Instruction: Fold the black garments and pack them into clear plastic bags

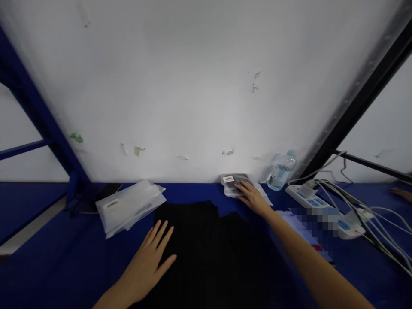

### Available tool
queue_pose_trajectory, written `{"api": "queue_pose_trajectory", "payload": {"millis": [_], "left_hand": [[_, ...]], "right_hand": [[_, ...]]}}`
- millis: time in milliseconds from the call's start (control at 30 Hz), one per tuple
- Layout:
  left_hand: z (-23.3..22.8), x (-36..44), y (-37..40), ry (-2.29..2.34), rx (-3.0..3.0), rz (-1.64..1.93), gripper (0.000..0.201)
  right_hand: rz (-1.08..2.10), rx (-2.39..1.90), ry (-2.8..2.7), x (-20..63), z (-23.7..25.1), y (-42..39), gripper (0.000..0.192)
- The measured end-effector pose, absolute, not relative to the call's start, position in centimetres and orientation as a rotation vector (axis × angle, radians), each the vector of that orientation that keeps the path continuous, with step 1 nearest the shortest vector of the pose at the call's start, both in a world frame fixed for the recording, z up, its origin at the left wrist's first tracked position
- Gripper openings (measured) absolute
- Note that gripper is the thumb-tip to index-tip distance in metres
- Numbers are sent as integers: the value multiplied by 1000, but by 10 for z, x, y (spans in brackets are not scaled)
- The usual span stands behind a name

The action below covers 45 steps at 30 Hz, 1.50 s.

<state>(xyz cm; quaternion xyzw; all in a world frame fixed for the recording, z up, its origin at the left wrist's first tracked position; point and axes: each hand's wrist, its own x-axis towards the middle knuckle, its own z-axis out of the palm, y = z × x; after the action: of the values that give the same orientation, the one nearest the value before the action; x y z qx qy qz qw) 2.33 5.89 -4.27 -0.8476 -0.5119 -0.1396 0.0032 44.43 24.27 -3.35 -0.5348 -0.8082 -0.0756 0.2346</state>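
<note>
A black garment lies spread on the blue table in front of me. My left hand rests flat on the garment's left edge with its fingers apart. My right hand reaches far forward and lies on a clear plastic packet with dark contents and a white label, by the white wall. Whether the fingers grip the packet or only press on it I cannot tell.
A stack of clear plastic bags lies at the left. A water bottle stands near the wall at the right. A white power strip with several cables sits at the right. Another person's hand shows at the far right edge.
</note>
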Motion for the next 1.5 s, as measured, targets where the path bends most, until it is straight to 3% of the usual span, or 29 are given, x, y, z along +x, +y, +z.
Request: {"api": "queue_pose_trajectory", "payload": {"millis": [100, 233, 333, 567, 700, 833, 1000, 1167, 1300, 1500], "left_hand": [[-38, 18, 69, -1604, -2662, -502, 58], [-20, 4, 110, -1733, -2475, -726, 37], [-6, -6, 145, -1791, -2432, -740, 29], [-8, -7, 172, -1728, -2568, -756, 20], [-12, -6, 174, -1694, -2612, -811, 30], [-7, -6, 170, -1634, -2627, -883, 12], [-2, -7, 137, -1476, -2579, -990, 16], [-8, -8, 98, -1276, -2752, -763, 18], [-11, -12, 79, -1380, -2835, -685, 17], [-11, -26, 66, -1426, -2629, -894, 23]], "right_hand": [[-235, -1402, -2148, 421, -19, 225, 54], [-71, -1161, -2186, 369, 5, 199, 28], [110, -1073, -2305, 335, 11, 193, 24], [171, -1107, -2254, 311, 1, 194, 10], [176, -1052, -2214, 313, 8, 184, 9], [156, -1001, -2211, 317, 19, 163, 10], [34, -969, -2284, 328, 16, 136, 16], [54, -926, -2421, 336, -2, 117, 23], [163, -1031, -2363, 341, -6, 108, 27], [102, -1429, -1983, 380, -6, 123, 21]]}}
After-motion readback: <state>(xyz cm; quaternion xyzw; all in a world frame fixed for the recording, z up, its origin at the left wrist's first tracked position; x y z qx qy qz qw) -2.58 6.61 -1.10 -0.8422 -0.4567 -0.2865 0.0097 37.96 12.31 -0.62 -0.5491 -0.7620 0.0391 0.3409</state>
